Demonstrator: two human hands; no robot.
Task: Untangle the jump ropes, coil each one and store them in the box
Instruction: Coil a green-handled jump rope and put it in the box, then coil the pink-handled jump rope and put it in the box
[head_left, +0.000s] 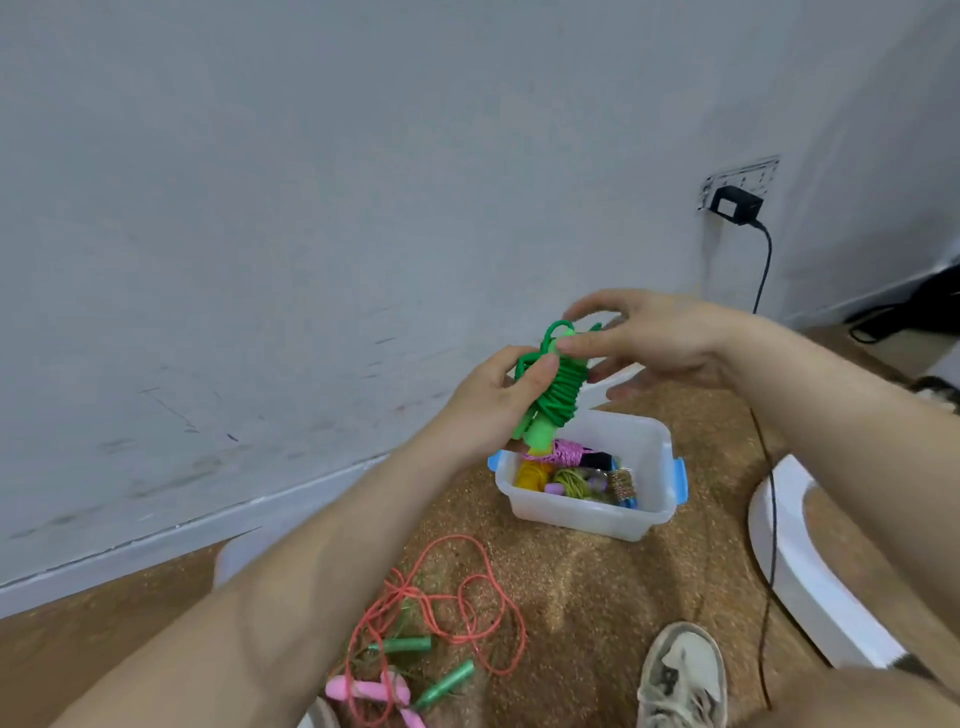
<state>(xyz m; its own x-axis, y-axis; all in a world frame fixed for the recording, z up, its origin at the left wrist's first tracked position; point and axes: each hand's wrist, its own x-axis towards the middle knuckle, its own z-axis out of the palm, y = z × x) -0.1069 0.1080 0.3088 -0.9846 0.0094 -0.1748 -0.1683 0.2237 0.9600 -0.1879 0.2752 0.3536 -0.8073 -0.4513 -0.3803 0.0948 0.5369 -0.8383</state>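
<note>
Above box (670, 457), green rope (563, 387) in left fingers (537, 376); right fingers (587, 340) pinch top.

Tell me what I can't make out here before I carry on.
Head view only:
- Green rope: handles partly covered by the left hand.
- Right hand: motion blur; its grip on the rope end is unclear.
- Box: cloudy walls and the jumble inside hide how many it holds.
- Pink handles: cut off by the bottom edge.
</note>
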